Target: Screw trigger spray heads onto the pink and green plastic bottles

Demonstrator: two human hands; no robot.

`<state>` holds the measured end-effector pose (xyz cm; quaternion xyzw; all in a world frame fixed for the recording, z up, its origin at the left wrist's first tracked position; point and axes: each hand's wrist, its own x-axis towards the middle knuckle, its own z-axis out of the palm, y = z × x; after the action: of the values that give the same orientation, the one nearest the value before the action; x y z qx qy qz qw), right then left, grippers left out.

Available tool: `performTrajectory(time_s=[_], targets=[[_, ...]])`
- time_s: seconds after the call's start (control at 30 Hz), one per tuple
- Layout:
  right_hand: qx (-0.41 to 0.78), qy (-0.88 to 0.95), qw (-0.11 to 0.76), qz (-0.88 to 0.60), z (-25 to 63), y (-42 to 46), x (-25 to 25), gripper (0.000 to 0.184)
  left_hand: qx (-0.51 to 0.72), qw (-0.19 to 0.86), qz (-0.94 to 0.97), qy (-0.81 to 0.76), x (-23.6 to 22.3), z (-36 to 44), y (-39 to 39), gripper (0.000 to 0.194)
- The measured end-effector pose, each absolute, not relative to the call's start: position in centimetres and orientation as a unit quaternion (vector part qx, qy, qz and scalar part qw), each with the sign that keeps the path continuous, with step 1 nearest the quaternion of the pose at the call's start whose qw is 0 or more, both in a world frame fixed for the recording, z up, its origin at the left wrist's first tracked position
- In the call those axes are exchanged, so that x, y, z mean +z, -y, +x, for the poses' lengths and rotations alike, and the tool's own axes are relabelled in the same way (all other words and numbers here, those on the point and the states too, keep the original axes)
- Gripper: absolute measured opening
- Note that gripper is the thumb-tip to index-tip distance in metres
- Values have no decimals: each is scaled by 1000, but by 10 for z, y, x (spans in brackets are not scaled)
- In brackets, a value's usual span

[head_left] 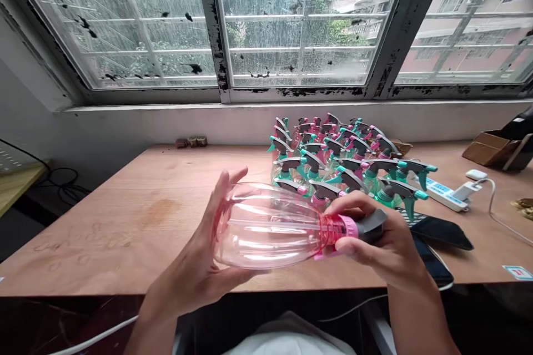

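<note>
A clear pink spray bottle [266, 227] lies sideways in the air in front of me, above the table's front edge. My left hand [212, 238] cups its base, thumb below and fingers behind. Around the neck and pink collar [350, 227] is my right hand [378, 238], closed with thumb and fingers on it. The grey-and-pink spray head [372, 226] points to the right, partly hidden by that hand. I see no liquid in the bottle.
Several spray bottles with grey, pink and green heads [333, 150] stand grouped behind the right hand. Beside them are a power strip [445, 194] with a charger, and dark phones [441, 231]. A brown box [487, 147] sits far right; small blocks [191, 142] lie by the wall.
</note>
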<state>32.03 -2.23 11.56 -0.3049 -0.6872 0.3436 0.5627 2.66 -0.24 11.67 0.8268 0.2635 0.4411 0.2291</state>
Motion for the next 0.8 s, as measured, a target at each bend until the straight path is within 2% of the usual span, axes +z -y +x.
performTrajectory(time_s=[0.4,0.6,0.8], targets=[[338,675,567,-329,316,24,114,27,460,186,838,-228,117,29,3,113],[329,673,565,-346,315,22,113,24,448,199,832,-261,124,34,3,127],[339,674,563,-338,314,20,114,21,449,232,818,-274,119,31,0,112]])
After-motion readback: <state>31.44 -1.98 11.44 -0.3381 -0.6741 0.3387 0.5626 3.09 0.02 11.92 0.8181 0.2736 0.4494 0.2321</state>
